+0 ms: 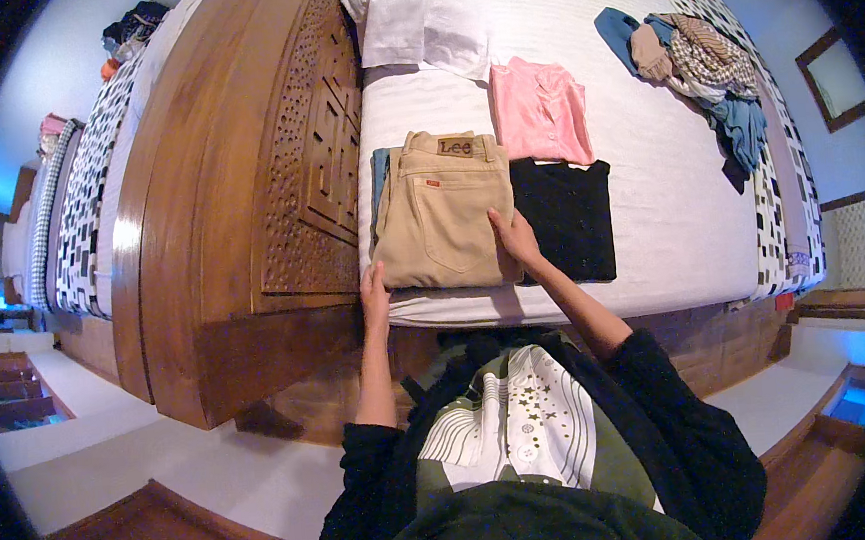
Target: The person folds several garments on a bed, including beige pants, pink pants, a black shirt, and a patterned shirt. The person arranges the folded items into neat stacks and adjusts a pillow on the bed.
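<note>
Folded tan Lee trousers (444,216) lie near the bed's front edge, back pocket and waistband patch facing up. At their lower left corner, my left hand (375,293) grips the side. My right hand (517,240) holds the right side, thumb on top; its other fingers are partly hidden. A strip of blue fabric (380,172) shows from under the trousers' left side. Just right of them is a folded black garment (568,219). Above that lies a folded pink satin-like buttoned shirt (542,112).
A carved wooden headboard (320,165) borders the white-sheeted bed (686,237) on the left. White clothing (415,26) lies at the far left of the mattress. A loose heap of scarves and cloths (711,62) sits toward the right, by a black-and-white patterned cover (771,224).
</note>
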`<state>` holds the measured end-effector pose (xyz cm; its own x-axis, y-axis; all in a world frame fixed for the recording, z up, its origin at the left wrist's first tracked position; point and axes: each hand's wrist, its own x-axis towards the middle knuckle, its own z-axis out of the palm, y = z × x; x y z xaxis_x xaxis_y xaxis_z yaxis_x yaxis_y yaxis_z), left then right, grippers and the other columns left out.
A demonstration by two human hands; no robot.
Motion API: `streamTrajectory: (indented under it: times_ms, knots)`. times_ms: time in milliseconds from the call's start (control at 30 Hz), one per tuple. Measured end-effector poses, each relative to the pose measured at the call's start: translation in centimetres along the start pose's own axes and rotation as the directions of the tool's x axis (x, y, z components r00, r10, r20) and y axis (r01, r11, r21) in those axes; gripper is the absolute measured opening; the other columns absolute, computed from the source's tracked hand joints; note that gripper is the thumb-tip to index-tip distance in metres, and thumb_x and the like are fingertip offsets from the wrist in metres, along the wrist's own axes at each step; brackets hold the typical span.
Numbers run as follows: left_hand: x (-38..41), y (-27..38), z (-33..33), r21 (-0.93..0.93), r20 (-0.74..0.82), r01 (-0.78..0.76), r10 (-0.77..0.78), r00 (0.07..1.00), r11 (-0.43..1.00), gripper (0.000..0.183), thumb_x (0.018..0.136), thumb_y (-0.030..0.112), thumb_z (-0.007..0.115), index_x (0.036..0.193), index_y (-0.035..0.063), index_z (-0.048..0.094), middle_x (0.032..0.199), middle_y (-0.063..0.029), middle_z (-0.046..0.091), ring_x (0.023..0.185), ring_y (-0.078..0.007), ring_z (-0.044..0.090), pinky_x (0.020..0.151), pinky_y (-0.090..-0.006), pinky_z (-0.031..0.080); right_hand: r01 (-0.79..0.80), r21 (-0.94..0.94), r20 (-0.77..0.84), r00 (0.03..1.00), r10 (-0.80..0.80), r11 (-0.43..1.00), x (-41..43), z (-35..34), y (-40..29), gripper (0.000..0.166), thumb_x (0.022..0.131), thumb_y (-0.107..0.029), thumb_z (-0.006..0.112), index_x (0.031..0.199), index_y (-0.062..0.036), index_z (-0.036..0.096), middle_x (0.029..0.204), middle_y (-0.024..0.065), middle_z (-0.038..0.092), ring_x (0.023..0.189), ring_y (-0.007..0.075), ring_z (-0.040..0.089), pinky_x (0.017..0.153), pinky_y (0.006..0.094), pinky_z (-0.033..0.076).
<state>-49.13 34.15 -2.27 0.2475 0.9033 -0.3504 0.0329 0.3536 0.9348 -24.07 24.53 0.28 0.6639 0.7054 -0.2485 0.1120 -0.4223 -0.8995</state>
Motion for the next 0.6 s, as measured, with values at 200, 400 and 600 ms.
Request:
streamTrajectory:
  times_ms: [200, 400, 600]
  knots:
    - [0.2, -1.2, 1.1, -0.559, -0.029, 0.162, -0.214, 0.976, 0.813, 0.047, 0.078, 0.034, 0.053, 0.116, 0.0108, 0.04, 0.123, -0.0054, 0.036, 0.112, -0.0225, 0.034, 0.093, -0.0439, 0.026, 0.14, 0.133, -0.012, 0.99, -0.14, 0.981, 1.4, 0.0, -1.7, 0.053, 0.075, -0.045, 0.05, 0.102, 0.0007, 0.05, 0.095, 0.0184, 0.057, 0.091, 0.0288, 0.054, 0.078, 0.0333, 0.041]
    - [0.4, -2.7, -1.8, 0.277, -0.097, 0.008, 0.02, 0.995, 0.961, 0.039, 0.075, 0.04, 0.057, 0.096, 0.0081, 0.05, 0.076, -0.0003, 0.05, 0.064, -0.0108, 0.047, 0.06, -0.0266, 0.043, -0.132, -0.193, 0.044, 0.989, 0.143, 0.972, -0.3, -1.8, -0.1, 0.055, 0.074, -0.049, 0.05, 0.098, 0.0011, 0.051, 0.091, 0.0216, 0.056, 0.089, 0.032, 0.054, 0.076, 0.0364, 0.041]
    - [-0.6, -2.1, -3.0, 0.08, -0.115, 0.295, -0.285, 0.952, 0.952, 0.039, 0.077, 0.036, 0.057, 0.088, 0.0, 0.048, 0.076, -0.0072, 0.056, 0.053, -0.0113, 0.051, 0.047, -0.0212, 0.038, 0.089, -0.516, -0.148, 0.97, -0.191, 0.852, -3.7, -1.6, 3.7, 0.061, 0.072, -0.052, 0.049, 0.097, 0.0034, 0.05, 0.095, 0.0229, 0.049, 0.094, 0.0308, 0.047, 0.081, 0.0342, 0.038]
